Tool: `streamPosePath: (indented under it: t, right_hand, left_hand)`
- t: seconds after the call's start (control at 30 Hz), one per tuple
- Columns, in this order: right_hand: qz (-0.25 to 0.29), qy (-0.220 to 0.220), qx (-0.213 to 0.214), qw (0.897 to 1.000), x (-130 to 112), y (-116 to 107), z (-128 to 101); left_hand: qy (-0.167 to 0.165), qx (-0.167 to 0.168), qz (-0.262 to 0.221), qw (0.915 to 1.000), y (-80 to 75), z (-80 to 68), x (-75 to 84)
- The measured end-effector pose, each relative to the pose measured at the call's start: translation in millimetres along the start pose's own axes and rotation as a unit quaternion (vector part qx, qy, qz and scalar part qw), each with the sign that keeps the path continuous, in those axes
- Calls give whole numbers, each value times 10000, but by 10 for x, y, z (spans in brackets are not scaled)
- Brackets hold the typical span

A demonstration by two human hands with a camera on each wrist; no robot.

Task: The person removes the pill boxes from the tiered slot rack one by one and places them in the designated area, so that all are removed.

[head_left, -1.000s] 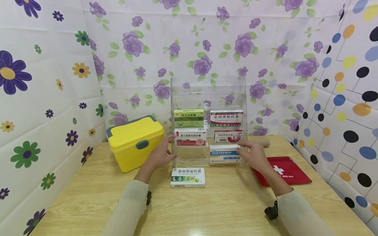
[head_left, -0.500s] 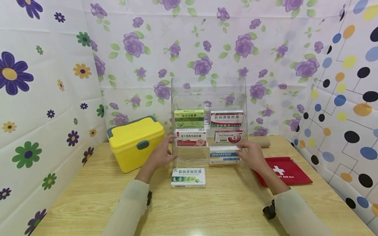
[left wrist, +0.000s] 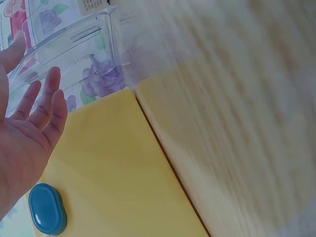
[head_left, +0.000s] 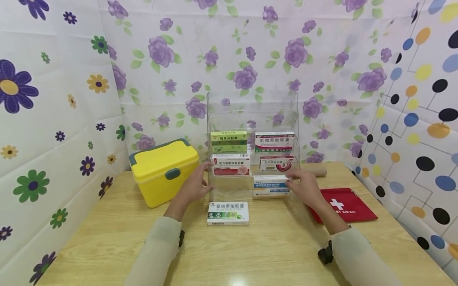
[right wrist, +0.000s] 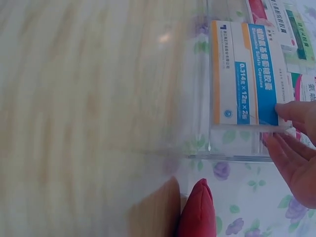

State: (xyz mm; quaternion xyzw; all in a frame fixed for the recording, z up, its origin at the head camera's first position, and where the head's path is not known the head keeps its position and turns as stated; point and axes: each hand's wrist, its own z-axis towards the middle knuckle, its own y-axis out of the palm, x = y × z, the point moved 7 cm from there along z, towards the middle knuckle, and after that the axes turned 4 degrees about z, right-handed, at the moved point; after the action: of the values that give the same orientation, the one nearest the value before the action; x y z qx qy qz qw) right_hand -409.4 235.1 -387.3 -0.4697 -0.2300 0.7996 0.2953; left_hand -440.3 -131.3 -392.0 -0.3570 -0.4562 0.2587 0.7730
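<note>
Both arms wear long sleeves of a pale, greyish-beige cloth, plain and without pattern, soft-looking and slightly creased along the forearm. The left sleeve [head_left: 157, 246] ends in a plain cuff at the wrist, and so does the right sleeve [head_left: 358, 254]. A small black device [head_left: 180, 238] sits strapped against the inner side of the left cuff, narrow and dark. A bulkier black device [head_left: 325, 254] with an angular outline clings to the inner side of the right cuff. The left hand [head_left: 193, 187] and the right hand [head_left: 304, 186] are bare, with no rings, gloves or watch showing. Nails look short and unpainted.
</note>
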Motion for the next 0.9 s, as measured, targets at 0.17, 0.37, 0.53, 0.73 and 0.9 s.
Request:
streamPosePath:
  t: [0.17, 0.37, 0.53, 0.73, 0.9]
  right_hand:
    - [-3, 18, -25, 10000, 22, 14, -3]
    - [49, -61, 31, 10000, 2, 15, -13]
    - [172, 93, -131, 9997, -14, 52, 14]
    - [347, 279, -126, 9989, -6, 31, 22]
    - [428, 331, -64, 9985, 19, 4, 9]
  left_hand:
    - [28, 12, 88, 10000, 18, -26, 23]
    - [179, -64, 335, 9993, 37, -38, 55]
    - [-35, -150, 266, 9995, 15, -50, 7]
    - [65, -180, 115, 9998, 6, -48, 61]
    - [7, -241, 44, 9997, 32, -29, 80]
